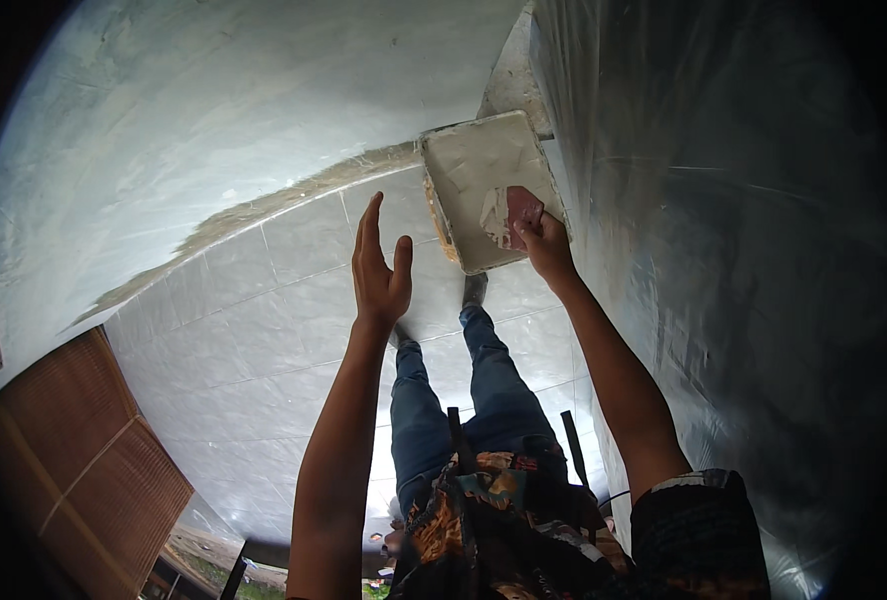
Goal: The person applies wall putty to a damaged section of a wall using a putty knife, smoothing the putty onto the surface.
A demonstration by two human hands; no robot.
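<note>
My right hand (547,245) grips a reddish putty knife (522,212), its flat blade smeared with pale plaster. The blade is over a rectangular tray (432,205) that holds a spread of wet, off-white plaster (474,165). Whether the blade touches the plaster I cannot tell. To the left of the tray, my left hand (379,270) is raised with its fingers straight and its thumb apart, holding nothing. Beyond it curves a wall (264,110) with a patchy grey-white coat and a rough bare strip along its lower edge.
Pale tiles (264,320) cover the floor under my feet. Clear plastic sheeting (654,220) hangs along the right side. A brown slatted blind or panel (84,450) stands at the lower left. A grey slab-like block (517,85) sits behind the tray.
</note>
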